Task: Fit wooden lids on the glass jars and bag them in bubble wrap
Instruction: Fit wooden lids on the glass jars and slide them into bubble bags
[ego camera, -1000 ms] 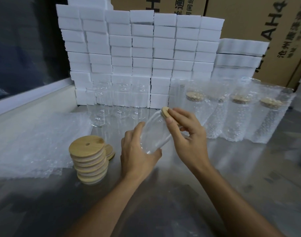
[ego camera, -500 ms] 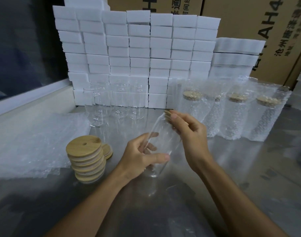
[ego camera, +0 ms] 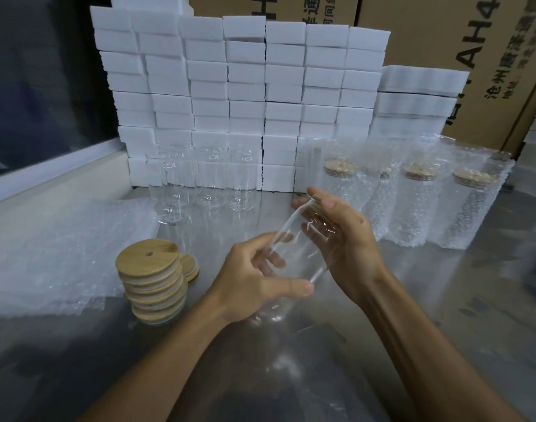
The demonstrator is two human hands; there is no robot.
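Note:
A clear glass jar (ego camera: 297, 248) is tilted above the metal table, its mouth end up and away from me. My left hand (ego camera: 257, 281) grips its lower end, thumb across the base. My right hand (ego camera: 343, 236) wraps around the upper part, fingertips at the rim where a sliver of wooden lid (ego camera: 301, 195) shows. A stack of round wooden lids (ego camera: 152, 280) with a small hole stands at the left. Several bare jars (ego camera: 206, 184) stand behind it. Bagged, lidded jars (ego camera: 419, 205) in bubble wrap line the right.
A pile of bubble wrap bags (ego camera: 47, 254) lies flat at the left. A wall of white foam blocks (ego camera: 245, 86) stands at the back, with cardboard boxes (ego camera: 461, 32) behind it. The metal table (ego camera: 291, 376) reaches toward me.
The jar came lower and closer to me. My left hand slid down to its base, and my right hand closed further around the top, hiding most of the lid.

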